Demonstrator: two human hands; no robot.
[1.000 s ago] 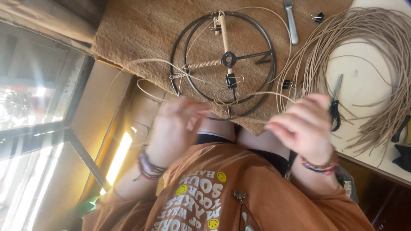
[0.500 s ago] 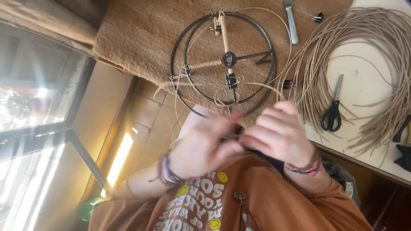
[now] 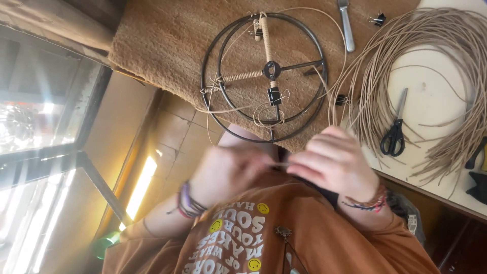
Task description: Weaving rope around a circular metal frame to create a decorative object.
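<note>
- Head view: the picture appears upside down, with the person's orange shirt (image 3: 284, 238) at the bottom edge and the work surface above it.
- The left hand (image 3: 228, 170) is blurred; its fingers are curled in toward the middle, and the tips seem to pinch a thin pale cord (image 3: 276, 163). How tight the hold is cannot be told through the blur.
- The right hand (image 3: 335, 162) is loosely closed, fingers bent, its tips meeting the left hand's at the same cord. It looks like a light pinch, not a fist.
- Both hands sit just below the metal ring frame (image 3: 264, 76), near its lower rim but not touching it.
- The ring frame lies flat on a brown mat (image 3: 162, 40); two of its spokes are wound with cord, and a black clip (image 3: 274, 95) is on the lower spoke.
- A loose strand runs from the frame down toward the hands.
- To the right of the frame lies a big coil of cord (image 3: 431, 61), with black scissors (image 3: 394, 133) resting within it.
- Above and to the right of the frame lies a metal tool handle (image 3: 346, 25).
</note>
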